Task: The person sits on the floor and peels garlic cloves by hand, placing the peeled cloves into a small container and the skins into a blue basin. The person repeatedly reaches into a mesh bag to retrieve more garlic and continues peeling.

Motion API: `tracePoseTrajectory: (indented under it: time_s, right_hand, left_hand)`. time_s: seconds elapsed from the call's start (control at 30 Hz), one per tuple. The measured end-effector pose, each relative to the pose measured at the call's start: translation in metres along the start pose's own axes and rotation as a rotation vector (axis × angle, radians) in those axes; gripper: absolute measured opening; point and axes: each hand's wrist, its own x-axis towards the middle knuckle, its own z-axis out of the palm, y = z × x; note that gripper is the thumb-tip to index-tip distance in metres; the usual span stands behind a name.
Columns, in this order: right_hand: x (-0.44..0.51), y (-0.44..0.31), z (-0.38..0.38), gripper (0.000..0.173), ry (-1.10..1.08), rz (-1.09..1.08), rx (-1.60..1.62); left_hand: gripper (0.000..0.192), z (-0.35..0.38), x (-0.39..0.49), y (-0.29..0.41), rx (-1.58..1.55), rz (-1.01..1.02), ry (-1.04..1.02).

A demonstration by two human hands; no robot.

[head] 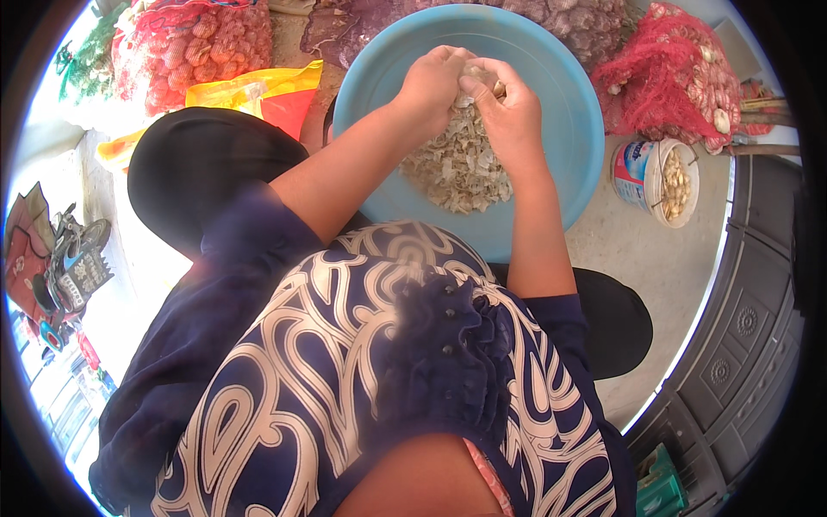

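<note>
Both hands meet over the far half of a round light-blue plastic basin [568,174]. My left hand [431,84] has its fingertips pinched on pale garlic [477,75]. My right hand [513,106] grips the same garlic from the other side, thumb and forefinger curved around it. A small brownish piece, apparently a clove [499,88], shows by the right fingers. Fingers partly cover what is held, so whether it is one bulb or several cloves I cannot tell. Beneath the hands, a heap of dry garlic skins [462,171] lies on the basin's bottom.
Right of the basin stands a tilted plastic bucket [632,173] holding garlic cloves [676,184]. Red mesh sacks of garlic stand at far right [665,77] and far left [194,55]. A yellow-and-red plastic bag [258,94] lies beside my left knee. A dark panelled door [743,310] borders the right side.
</note>
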Motion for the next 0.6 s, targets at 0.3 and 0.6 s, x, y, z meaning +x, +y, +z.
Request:
tracePoseTrajectory:
  time_s: [0.3,0.6]
  right_hand:
    - [0.005,0.013,-0.01,0.024,0.098,0.186,0.737]
    - [0.004,0.005,-0.006,0.021,0.084,-0.178,0.16]
  left_hand:
    - [0.021,0.012,-0.011,0.008,-0.068,0.037,-0.169]
    - [0.02,0.006,-0.005,0.005,0.191,0.129,-0.117]
